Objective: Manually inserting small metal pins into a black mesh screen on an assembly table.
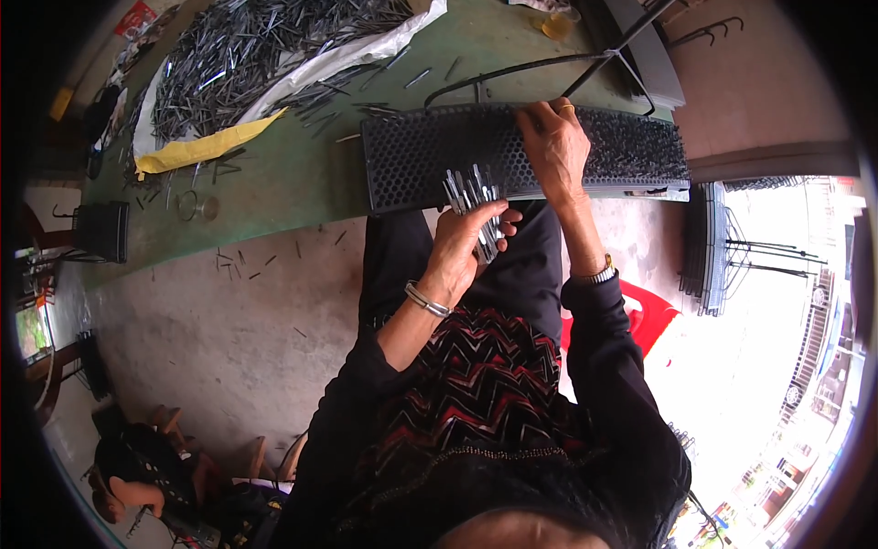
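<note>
The left hand [455, 245] has its grip closed around a bundle of thin, shiny metal strips [474, 189], with the tops fanned out. The right hand [558, 149] has its fingertips down on a long black tray full of round holes [416, 151]. I cannot tell if that grip is pinching a strip, because the fingers hide it.

The bundle is just in front of the tray, over the lap. If the left thumb goes slack, strips could slide out and drop. The right hand is right beside many thin dark strips standing in the tray [636, 151], so a bump could bend them or knock them over. A hard push on the tray's near side might tip it, since that side sits by the edge of the green table [297, 188].

Behind the tray, a black bent metal frame [611, 55] gets in the way of reaching far. To the left, the table has more room, with a few loose strips about. Farther off is a big heap of dark strips [261, 64] on a white sack with a yellow edge [210, 146]. A small clear cup [187, 205] stands close to the table's near edge, where a sleeve could catch it.
</note>
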A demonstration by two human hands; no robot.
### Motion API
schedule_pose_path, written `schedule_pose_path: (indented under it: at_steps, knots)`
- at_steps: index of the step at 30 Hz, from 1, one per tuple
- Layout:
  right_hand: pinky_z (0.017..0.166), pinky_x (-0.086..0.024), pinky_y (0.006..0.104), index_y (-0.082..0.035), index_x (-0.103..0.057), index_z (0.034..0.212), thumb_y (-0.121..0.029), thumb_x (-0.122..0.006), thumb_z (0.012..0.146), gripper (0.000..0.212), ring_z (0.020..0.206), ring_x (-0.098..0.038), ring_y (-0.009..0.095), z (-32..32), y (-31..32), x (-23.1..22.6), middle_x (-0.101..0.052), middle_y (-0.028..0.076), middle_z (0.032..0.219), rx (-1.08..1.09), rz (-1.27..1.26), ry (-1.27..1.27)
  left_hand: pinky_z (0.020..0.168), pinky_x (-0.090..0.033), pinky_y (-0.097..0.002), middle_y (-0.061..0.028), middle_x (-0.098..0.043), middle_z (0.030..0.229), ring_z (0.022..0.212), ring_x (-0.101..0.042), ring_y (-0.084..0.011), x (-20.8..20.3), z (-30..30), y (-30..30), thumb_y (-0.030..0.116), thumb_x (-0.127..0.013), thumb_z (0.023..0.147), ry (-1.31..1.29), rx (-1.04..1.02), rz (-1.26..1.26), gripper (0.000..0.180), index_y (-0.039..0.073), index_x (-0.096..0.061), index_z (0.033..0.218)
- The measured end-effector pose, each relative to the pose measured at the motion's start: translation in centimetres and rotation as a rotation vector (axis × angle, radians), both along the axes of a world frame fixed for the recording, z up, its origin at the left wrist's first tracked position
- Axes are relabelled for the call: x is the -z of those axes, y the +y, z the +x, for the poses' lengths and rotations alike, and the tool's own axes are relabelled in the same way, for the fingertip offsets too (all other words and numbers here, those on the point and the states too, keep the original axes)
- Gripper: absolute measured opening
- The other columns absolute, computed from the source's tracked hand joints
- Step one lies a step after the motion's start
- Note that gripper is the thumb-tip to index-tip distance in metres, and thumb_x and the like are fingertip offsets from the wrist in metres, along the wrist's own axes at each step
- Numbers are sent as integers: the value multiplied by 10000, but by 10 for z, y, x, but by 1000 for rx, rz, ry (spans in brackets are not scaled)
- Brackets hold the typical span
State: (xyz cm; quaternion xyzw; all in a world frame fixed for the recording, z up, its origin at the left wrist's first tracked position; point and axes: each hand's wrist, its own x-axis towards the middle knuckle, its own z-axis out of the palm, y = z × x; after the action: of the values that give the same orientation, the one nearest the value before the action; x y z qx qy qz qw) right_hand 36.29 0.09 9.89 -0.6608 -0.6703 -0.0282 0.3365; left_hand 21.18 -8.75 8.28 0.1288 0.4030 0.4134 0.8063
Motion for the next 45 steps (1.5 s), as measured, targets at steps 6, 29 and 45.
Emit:
schedule_pose_path:
  at_steps: [6,29,45]
  knots:
    - [665,-504,399,-120,-678,896,-256,-667,833,150,786,-630,302,1,5,8,-593,85,906,59,-25,-97,499,-481,-258,-117,-693,805,652,-659,-164,-4,1,0,111,-665,833,-12,14,30,146,19,-619,937]
    - [652,-469,293,22,-644,917,-152,-635,840,191,732,-608,142,24,-56,-26,-625,91,771,-458,-791,611,507,-483,-263,-124,-710,866,689,-687,-186,-11,2,2,126,-665,836,88,49,109,214,0,-647,1008]
    - [599,-496,230,-10,-603,940,-16,-598,888,52,669,-639,88,11,-32,-5,-649,57,747,-55,24,479,835,-565,-446,-232,-646,1035,933,-667,-325,1,8,7,100,-617,893,-241,-16,-34,260,-62,-596,1094]
